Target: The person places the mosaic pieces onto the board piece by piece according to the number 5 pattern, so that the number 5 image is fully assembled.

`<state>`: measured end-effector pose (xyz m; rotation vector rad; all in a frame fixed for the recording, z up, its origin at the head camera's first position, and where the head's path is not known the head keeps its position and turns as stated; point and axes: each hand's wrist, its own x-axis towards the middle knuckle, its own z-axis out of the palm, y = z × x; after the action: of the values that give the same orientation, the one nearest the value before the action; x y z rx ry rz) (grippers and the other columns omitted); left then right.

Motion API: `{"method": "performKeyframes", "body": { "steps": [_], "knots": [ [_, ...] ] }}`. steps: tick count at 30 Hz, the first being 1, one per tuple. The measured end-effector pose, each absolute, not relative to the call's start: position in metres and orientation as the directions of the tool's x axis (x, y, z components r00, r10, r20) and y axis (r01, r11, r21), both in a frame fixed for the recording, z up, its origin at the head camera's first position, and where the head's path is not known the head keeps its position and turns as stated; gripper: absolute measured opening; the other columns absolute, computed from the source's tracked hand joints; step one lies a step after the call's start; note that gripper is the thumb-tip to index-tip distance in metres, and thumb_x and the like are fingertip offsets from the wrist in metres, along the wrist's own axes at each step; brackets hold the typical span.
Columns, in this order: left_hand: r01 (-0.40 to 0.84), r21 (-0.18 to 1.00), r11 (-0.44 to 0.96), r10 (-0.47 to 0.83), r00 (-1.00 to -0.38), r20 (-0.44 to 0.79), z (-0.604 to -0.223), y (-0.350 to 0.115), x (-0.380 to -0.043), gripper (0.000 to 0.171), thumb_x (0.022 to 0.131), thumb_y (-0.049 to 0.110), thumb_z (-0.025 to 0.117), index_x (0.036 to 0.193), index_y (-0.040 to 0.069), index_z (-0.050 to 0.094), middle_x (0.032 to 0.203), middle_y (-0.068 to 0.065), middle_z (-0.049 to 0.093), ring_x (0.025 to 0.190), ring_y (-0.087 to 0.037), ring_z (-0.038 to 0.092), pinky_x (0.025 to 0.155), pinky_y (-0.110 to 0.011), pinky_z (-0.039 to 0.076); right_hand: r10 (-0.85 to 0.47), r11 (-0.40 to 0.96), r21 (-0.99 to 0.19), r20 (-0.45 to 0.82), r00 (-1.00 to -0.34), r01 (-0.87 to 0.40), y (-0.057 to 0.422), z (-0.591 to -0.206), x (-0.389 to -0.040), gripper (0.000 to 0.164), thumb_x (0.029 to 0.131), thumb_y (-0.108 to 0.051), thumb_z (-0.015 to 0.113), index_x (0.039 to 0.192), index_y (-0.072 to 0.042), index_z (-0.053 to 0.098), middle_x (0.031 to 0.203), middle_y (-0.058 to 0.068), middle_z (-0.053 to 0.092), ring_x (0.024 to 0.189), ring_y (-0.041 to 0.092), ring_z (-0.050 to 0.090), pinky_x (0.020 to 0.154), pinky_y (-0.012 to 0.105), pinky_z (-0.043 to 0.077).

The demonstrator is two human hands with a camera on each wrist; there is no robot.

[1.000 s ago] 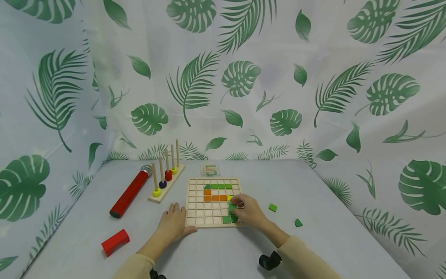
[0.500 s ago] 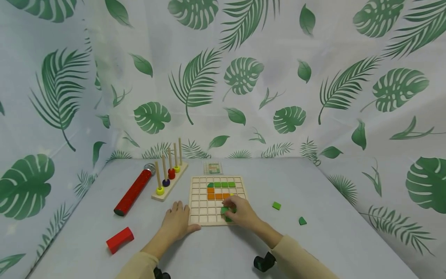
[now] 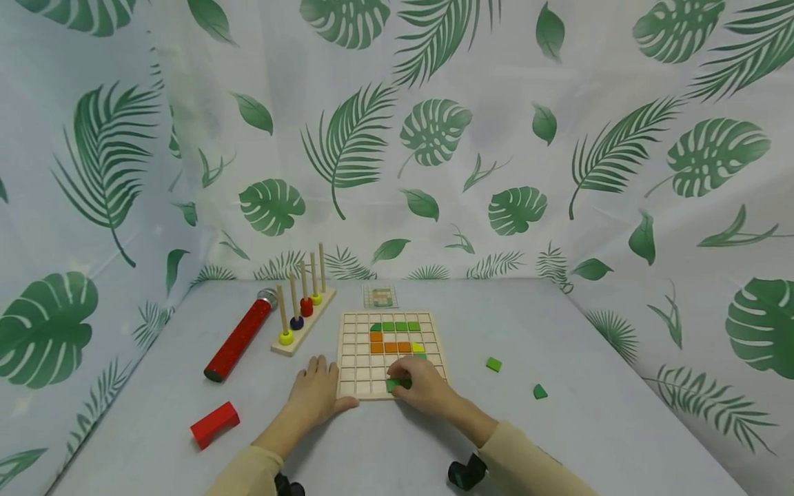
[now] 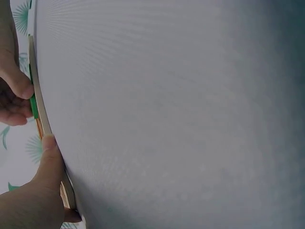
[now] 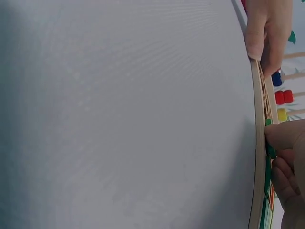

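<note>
A wooden grid board (image 3: 362,377) lies on the table with green, orange and yellow tiles set in its squares. My left hand (image 3: 314,394) rests at the board's near left corner, fingers spread along the left edge; its thumb (image 4: 49,143) presses the front edge. Over the board's front rows, my right hand (image 3: 424,387) pinches a green tile (image 3: 392,386) between thumb and fingers, low at the grid. More green tiles sit beneath and behind this hand, partly hidden. A yellow tile (image 3: 418,348) ends the orange row (image 3: 391,348) beyond the fingers.
To the right lie a loose green square (image 3: 493,364) and a green rounded piece (image 3: 540,391). At left are a peg rack (image 3: 304,331) with beads, a red microphone (image 3: 240,336) and a red block (image 3: 214,425). A pattern card (image 3: 380,297) lies behind the board.
My right hand has moved left and nearer the board's front edge, carrying the green tile, and uncovered the yellow tile. The left hand has stayed at the corner; the view has shifted slightly.
</note>
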<state>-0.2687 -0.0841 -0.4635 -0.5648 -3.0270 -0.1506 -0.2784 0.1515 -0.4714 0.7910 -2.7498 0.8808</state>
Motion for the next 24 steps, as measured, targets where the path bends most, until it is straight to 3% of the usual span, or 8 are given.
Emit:
{"method": "performKeyframes", "body": {
  "steps": [24],
  "knots": [
    [0.36, 0.071, 0.93, 0.356, -0.932, 0.062, -0.4619, -0.0829, -0.2689, 0.086, 0.078, 0.066, 0.059, 0.122, -0.008, 0.052, 0.127, -0.033, 0.045, 0.119, -0.042, 0.043, 0.091, -0.054, 0.044, -0.426, 0.694, -0.51, 0.278, -0.861, -0.508, 0.1532, -0.4708, -0.2774, 0.023, 0.077, -0.008, 0.076, 0.097, -0.009, 0.066, 0.089, -0.006, 0.062, 0.081, 0.006, 0.055, 0.072, 0.022, 0.051]
  ]
}}
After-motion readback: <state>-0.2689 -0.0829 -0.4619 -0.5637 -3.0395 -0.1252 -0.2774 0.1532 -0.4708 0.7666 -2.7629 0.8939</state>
